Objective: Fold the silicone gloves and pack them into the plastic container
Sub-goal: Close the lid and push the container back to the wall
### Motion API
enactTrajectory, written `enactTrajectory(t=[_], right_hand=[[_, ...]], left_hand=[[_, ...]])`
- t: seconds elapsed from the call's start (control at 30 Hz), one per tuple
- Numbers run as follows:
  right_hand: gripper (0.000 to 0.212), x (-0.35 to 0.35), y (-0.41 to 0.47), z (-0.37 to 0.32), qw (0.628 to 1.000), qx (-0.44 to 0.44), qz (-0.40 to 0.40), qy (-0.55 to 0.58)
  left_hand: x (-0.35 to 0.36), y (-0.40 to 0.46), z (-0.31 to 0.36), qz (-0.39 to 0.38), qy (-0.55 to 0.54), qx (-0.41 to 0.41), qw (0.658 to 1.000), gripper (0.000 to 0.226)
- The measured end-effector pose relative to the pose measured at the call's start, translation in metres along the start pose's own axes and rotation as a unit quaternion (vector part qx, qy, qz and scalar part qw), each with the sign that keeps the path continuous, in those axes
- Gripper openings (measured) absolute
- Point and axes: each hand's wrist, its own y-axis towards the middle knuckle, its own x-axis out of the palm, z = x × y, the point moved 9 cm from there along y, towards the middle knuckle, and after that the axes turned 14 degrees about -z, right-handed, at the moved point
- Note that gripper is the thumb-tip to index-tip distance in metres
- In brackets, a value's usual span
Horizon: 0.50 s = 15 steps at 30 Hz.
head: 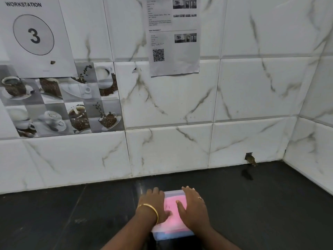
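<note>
- Pressing flat on container (173,233), left hand (156,204) and right hand (193,207), palms open, gripping nothing.
- Pink glove (173,204) inside, under lid.
- Resting on dark counter (72,213), near tiled wall (180,141).

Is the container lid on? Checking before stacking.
Seemingly on: both hands, left hand and right hand, press flat on the container; latching unclear.

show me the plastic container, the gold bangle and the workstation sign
plastic container (173,233), head view, on its near wall
gold bangle (152,208), head view, on the band across the left wrist
workstation sign (34,35), head view, on the printed 3
</note>
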Motion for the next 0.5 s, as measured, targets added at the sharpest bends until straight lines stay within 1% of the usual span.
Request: enactTrajectory(t=[0.07, 0.1, 0.17, 0.2, 0.23, 0.27, 0.3, 0.37, 0.43, 0.5], right_hand=[[0.065, -0.005, -0.005, 0.024, 0.995, 0.082, -0.014, 0.050], [0.068, -0.007, -0.009, 0.038, 0.986, 0.133, -0.016, 0.096], [0.077, 0.002, -0.017, 0.067, 0.948, 0.246, -0.041, 0.199], [0.081, 0.011, -0.021, 0.078, 0.923, 0.289, -0.068, 0.246], [0.085, 0.020, -0.025, 0.084, 0.898, 0.312, -0.098, 0.294], [0.086, 0.030, -0.029, 0.087, 0.875, 0.323, -0.127, 0.337], [0.082, 0.036, -0.034, 0.087, 0.855, 0.325, -0.147, 0.376], [0.070, 0.042, -0.042, 0.081, 0.829, 0.315, -0.169, 0.431], [0.065, 0.043, -0.048, 0.078, 0.809, 0.318, -0.176, 0.462], [0.060, 0.039, -0.049, 0.075, 0.804, 0.311, -0.177, 0.475]], left_hand=[[0.004, 0.004, 0.009, -0.065, -0.048, 0.030, 0.996, 0.106], [0.007, 0.006, 0.011, -0.081, -0.058, 0.031, 0.995, 0.115], [0.017, 0.011, 0.010, -0.097, -0.067, 0.019, 0.993, 0.128], [0.021, 0.012, 0.009, -0.101, -0.074, 0.014, 0.992, 0.133], [0.023, 0.013, 0.007, -0.101, -0.082, 0.012, 0.991, 0.137], [0.024, 0.014, 0.006, -0.099, -0.089, 0.013, 0.991, 0.138], [0.023, 0.015, 0.006, -0.098, -0.093, 0.015, 0.991, 0.138], [0.019, 0.014, 0.007, -0.098, -0.094, 0.017, 0.991, 0.134], [0.017, 0.013, 0.008, -0.102, -0.097, 0.018, 0.990, 0.128], [0.016, 0.013, 0.009, -0.106, -0.100, 0.013, 0.989, 0.125]])
